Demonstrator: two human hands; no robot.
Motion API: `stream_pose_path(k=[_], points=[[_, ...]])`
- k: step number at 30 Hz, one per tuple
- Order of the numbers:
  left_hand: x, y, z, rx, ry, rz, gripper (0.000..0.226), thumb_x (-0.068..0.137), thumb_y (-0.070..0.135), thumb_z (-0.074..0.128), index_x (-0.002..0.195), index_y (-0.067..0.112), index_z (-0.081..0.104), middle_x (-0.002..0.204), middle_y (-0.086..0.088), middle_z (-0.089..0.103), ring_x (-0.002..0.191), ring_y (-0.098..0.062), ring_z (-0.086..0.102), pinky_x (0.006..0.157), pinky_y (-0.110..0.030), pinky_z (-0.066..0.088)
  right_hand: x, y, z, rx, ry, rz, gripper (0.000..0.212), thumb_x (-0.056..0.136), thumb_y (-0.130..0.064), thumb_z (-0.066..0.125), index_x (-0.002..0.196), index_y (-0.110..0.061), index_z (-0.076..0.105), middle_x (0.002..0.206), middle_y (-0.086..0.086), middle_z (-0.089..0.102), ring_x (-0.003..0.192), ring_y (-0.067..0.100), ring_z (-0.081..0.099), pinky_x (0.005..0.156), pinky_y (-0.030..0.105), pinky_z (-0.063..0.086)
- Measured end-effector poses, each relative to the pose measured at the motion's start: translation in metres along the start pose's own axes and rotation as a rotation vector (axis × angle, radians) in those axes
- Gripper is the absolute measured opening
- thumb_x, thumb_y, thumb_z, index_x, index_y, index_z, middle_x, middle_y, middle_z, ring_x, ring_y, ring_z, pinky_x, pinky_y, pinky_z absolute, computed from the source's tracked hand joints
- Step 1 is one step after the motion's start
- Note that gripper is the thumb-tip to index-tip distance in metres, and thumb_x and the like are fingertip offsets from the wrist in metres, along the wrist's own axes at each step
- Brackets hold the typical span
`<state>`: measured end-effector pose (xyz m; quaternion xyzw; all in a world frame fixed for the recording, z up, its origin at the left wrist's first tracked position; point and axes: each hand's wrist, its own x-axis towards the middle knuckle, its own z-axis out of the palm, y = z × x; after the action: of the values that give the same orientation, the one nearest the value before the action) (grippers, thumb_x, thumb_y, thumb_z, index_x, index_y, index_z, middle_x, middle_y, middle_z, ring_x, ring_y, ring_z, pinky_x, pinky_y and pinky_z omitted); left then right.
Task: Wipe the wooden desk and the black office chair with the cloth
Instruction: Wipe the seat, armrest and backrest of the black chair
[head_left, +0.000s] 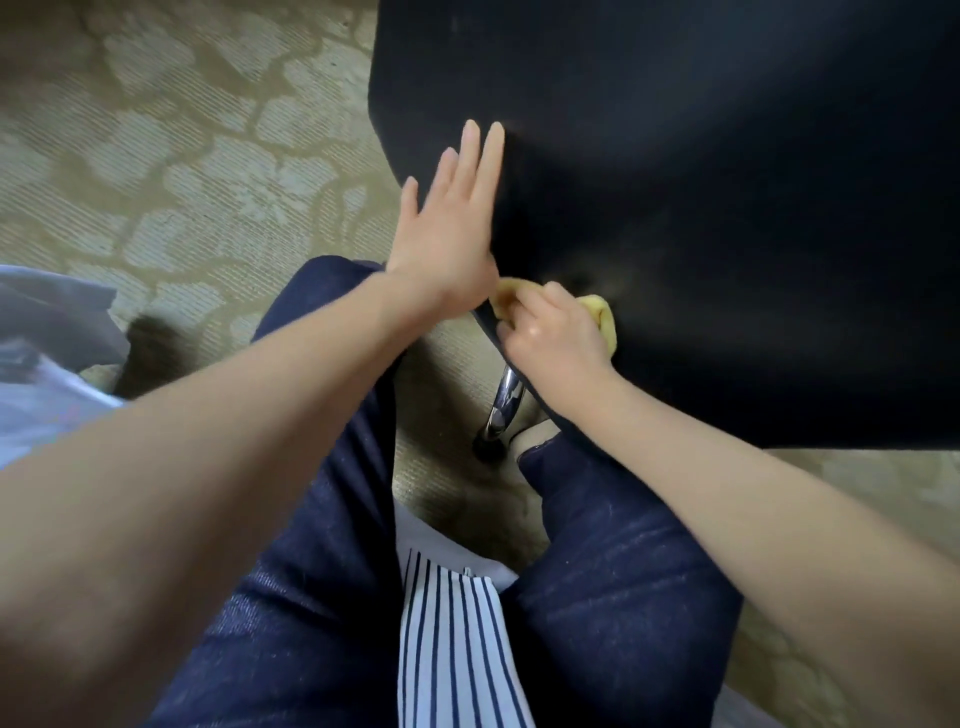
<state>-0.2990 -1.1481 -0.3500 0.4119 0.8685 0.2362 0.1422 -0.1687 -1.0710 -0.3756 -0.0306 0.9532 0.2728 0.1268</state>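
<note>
The black office chair fills the upper right, its dark padded surface facing me. My left hand lies flat with straight fingers against the chair's left edge. Just below it, my right hand grips a bunched yellow cloth and holds it against the chair's lower left part. Most of the cloth is hidden under the fingers. The wooden desk is out of view.
A chrome chair leg with a black foot stands on the patterned beige carpet between my knees. My legs in dark jeans are close to the chair. A bluish bundle lies at the left edge.
</note>
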Motion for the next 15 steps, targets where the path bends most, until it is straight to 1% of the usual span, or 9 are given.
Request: stream_pose_path(k=[1, 3, 5, 7, 9, 13, 14, 15], points=[[-0.008, 0.003, 0.001, -0.045, 0.001, 0.020, 0.095, 0.078, -0.002, 0.049, 0.151, 0.017, -0.010, 0.160, -0.006, -0.010, 0.147, -0.025, 0.001, 0.117, -0.048, 0.012, -0.001, -0.006, 0.005, 0.009, -0.071, 0.016, 0.018, 0.089, -0.017, 0.058, 0.106, -0.018, 0.064, 0.105, -0.004, 0.061, 0.113, 0.020, 0.047, 0.089, 0.031, 0.038], [-0.024, 0.010, 0.006, -0.195, -0.082, 0.046, 0.097, 0.077, -0.006, 0.047, 0.151, 0.018, -0.012, 0.160, -0.006, -0.011, 0.147, -0.023, 0.000, 0.117, -0.047, 0.010, -0.009, -0.016, 0.012, -0.002, -0.205, 0.016, 0.026, 0.086, -0.020, 0.061, 0.111, -0.018, 0.061, 0.111, -0.002, 0.058, 0.115, 0.022, 0.042, 0.089, 0.032, 0.035], [-0.032, 0.021, 0.009, -0.394, -0.194, 0.041, 0.098, 0.076, -0.010, 0.044, 0.150, 0.019, -0.014, 0.159, -0.004, -0.015, 0.147, -0.020, -0.004, 0.118, -0.047, 0.004, -0.024, -0.027, 0.021, 0.009, -0.321, -0.014, 0.023, 0.086, -0.020, 0.060, 0.109, -0.018, 0.061, 0.110, -0.001, 0.056, 0.114, 0.023, 0.041, 0.087, 0.032, 0.033], [-0.032, 0.032, 0.011, -0.564, -0.269, 0.010, 0.097, 0.077, -0.013, 0.041, 0.149, 0.017, -0.017, 0.158, -0.004, -0.020, 0.146, -0.020, -0.007, 0.118, -0.047, 0.001, -0.046, -0.036, 0.032, 0.037, -0.369, -0.051, 0.019, 0.086, -0.014, 0.058, 0.104, -0.016, 0.064, 0.103, 0.000, 0.058, 0.111, 0.024, 0.045, 0.088, 0.033, 0.035], [-0.030, 0.040, 0.012, -0.609, -0.308, -0.021, 0.097, 0.077, -0.015, 0.038, 0.148, 0.016, -0.020, 0.156, -0.005, -0.025, 0.146, -0.021, -0.009, 0.118, -0.047, 0.001, -0.075, -0.040, 0.043, 0.064, -0.414, -0.100, 0.021, 0.087, -0.008, 0.056, 0.105, -0.012, 0.066, 0.105, 0.004, 0.060, 0.110, 0.026, 0.048, 0.088, 0.036, 0.038], [-0.034, 0.041, 0.019, -0.574, -0.333, -0.016, 0.101, 0.073, -0.014, 0.037, 0.147, 0.020, -0.022, 0.156, -0.001, -0.027, 0.146, -0.017, -0.010, 0.115, -0.048, -0.002, -0.126, -0.024, 0.056, 0.112, -0.503, -0.131, 0.022, 0.094, -0.007, 0.049, 0.113, -0.006, 0.061, 0.118, 0.007, 0.058, 0.118, 0.027, 0.044, 0.094, 0.039, 0.037], [-0.035, 0.041, 0.021, -0.567, -0.331, -0.016, 0.102, 0.072, -0.014, 0.037, 0.147, 0.020, -0.023, 0.156, -0.001, -0.027, 0.146, -0.017, -0.010, 0.115, -0.048, -0.002, -0.135, -0.017, 0.052, 0.127, -0.505, -0.122, 0.021, 0.095, -0.007, 0.050, 0.113, -0.006, 0.061, 0.117, 0.007, 0.059, 0.117, 0.026, 0.046, 0.095, 0.038, 0.037], [-0.036, 0.043, 0.022, -0.564, -0.323, -0.020, 0.102, 0.072, -0.013, 0.036, 0.147, 0.020, -0.024, 0.156, -0.002, -0.027, 0.146, -0.017, -0.011, 0.115, -0.047, -0.002, -0.143, -0.010, 0.044, 0.134, -0.480, -0.108, 0.018, 0.092, -0.008, 0.055, 0.108, -0.006, 0.064, 0.112, 0.006, 0.061, 0.113, 0.024, 0.050, 0.092, 0.037, 0.039]])
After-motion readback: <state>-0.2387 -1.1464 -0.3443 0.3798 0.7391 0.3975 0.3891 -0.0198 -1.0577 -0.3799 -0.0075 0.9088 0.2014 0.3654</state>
